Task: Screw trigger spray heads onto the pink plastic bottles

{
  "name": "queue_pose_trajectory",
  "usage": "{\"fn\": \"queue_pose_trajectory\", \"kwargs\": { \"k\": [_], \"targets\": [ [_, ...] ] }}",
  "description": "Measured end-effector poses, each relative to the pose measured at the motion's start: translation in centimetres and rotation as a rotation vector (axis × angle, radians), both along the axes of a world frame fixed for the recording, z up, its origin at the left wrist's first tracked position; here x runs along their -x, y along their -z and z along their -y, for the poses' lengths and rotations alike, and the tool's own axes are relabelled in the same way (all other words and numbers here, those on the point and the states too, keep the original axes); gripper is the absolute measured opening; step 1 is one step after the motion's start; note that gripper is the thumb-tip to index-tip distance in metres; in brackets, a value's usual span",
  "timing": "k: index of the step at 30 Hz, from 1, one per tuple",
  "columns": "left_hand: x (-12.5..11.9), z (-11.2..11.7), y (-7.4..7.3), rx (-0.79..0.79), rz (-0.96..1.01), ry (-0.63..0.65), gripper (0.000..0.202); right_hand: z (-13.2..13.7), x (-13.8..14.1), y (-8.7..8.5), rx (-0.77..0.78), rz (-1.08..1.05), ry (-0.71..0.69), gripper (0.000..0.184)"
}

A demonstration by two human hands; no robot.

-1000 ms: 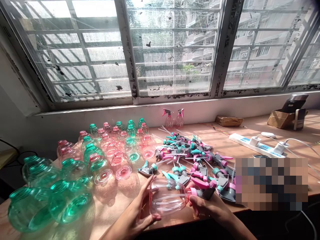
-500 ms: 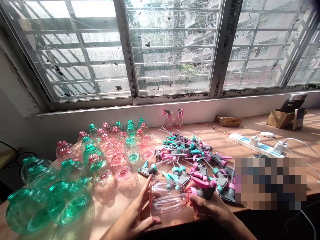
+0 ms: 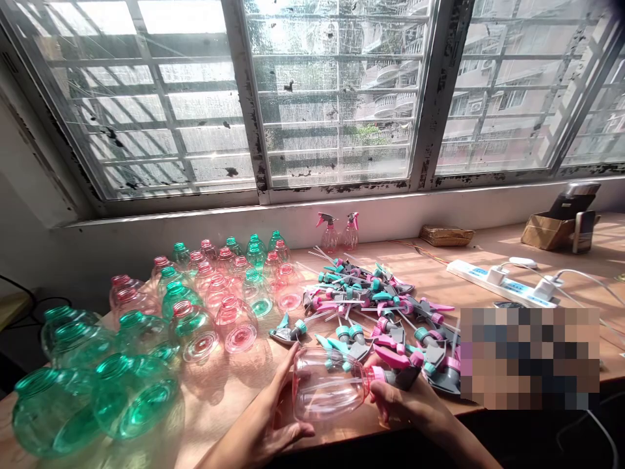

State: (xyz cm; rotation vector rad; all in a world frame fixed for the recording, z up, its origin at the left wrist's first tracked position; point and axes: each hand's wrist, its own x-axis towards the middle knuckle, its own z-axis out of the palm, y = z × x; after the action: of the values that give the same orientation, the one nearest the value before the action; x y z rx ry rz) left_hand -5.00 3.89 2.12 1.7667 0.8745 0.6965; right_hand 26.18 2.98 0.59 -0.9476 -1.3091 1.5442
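Observation:
A clear pink plastic bottle (image 3: 328,389) lies on its side at the near edge of the wooden table (image 3: 229,391). My left hand (image 3: 273,417) cups its base, fingers wrapped round it. My right hand (image 3: 395,402) grips a pink and grey spray trigger head (image 3: 396,372) at the bottle's neck; its dip tube runs inside the bottle. Behind them lies a heap of pink, teal and grey trigger heads (image 3: 375,306).
Several empty pink and green bottles (image 3: 195,306) stand at the left. Two assembled spray bottles (image 3: 339,232) stand by the window sill. A white power strip (image 3: 502,283) with plugs, a cardboard box (image 3: 551,231) and a blurred patch lie at the right.
Both hands stay on the bottle and trigger head; the bottle has shifted only slightly. The view has moved a little.

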Motion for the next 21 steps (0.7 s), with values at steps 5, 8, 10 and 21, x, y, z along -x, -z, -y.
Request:
{"fn": "queue_pose_trajectory", "kwargs": {
  "k": [5,8,10,21],
  "targets": [
    [-0.3,0.8,-0.7,0.053,0.032,0.005,0.102,0.1,0.1,0.0,-0.022,0.013,0.015,0.046],
    [-0.5,1.0,-1.0,0.05,0.041,-0.026,0.1,0.1,0.1,0.0,-0.002,0.031,0.019,0.047],
    [-0.6,0.8,-0.9,0.046,0.053,-0.023,0.1,0.1,0.2,-0.2,-0.024,0.046,0.023,0.046],
    [-0.5,0.5,-1.2,-0.014,0.0,-0.017,0.089,0.2,0.2,-0.8,-0.076,0.082,0.05,0.048]
  ]
}}
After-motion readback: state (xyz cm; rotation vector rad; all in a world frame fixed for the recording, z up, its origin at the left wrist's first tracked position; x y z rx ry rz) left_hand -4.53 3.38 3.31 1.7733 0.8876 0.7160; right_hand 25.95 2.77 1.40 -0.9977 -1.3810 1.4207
